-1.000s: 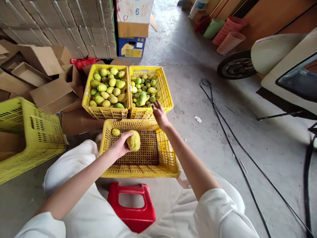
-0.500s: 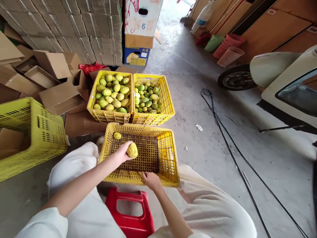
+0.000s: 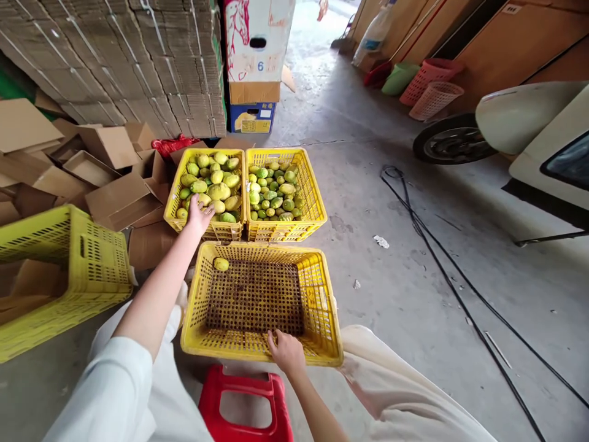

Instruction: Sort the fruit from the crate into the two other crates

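My left hand [image 3: 201, 216] reaches over the front left corner of the left yellow crate [image 3: 173, 199], its fingers spread and nothing in them. Just past the fingertips lies a large lumpy yellow-green fruit [image 3: 219, 191], among several oval ones. At the front rim of the near yellow crate [image 3: 221, 351], my right hand [image 3: 287, 352] rests with thumb and forefinger apart, holding no fruit. One small yellow-green fruit [image 3: 221, 264] lies in the near crate's far left corner. Smaller, greener fruits [image 3: 276, 190] partly fill the right yellow crate [image 3: 315, 193].
A red stool [image 3: 246, 387] stands below the near crate, between my knees. Left are a yellow-green crate [image 3: 101, 258] and loose cardboard boxes [image 3: 115, 196]. Black cable [image 3: 423, 236] crosses the floor at right, near a white vehicle [image 3: 543, 141].
My left hand has moved from above the near crate to the left crate and let go of the lumpy fruit. My right hand stays at the near crate's front rim.
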A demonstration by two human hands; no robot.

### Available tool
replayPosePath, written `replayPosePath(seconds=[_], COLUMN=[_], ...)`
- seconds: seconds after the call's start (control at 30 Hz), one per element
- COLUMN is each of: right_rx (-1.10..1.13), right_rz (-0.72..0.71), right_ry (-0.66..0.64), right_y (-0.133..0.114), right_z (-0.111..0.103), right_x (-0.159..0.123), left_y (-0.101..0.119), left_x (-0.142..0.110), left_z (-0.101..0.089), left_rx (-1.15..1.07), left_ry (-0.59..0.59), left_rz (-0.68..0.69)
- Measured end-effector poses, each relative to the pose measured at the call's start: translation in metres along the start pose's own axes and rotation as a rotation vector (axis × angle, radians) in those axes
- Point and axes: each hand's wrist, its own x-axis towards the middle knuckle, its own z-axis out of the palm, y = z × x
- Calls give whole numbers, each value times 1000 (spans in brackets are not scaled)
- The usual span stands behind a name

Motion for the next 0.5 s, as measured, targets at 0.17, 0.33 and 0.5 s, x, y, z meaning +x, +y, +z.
replayPosePath(seconds=[0.17, 0.33, 0.5], right_rx=[13, -3, 1], right_rz=[10, 16, 6], right_ry=[76, 113, 128], right_y=[2, 4, 6], right_z=[7, 13, 17], right_x=[-3, -4, -7], left_y=[-91, -174, -216], left_x=[2, -4, -4], left_z=[-24, -49, -78], left_rx=[469, 933, 1212], left_ry=[-145, -286, -421], left_rz=[67, 249, 397])
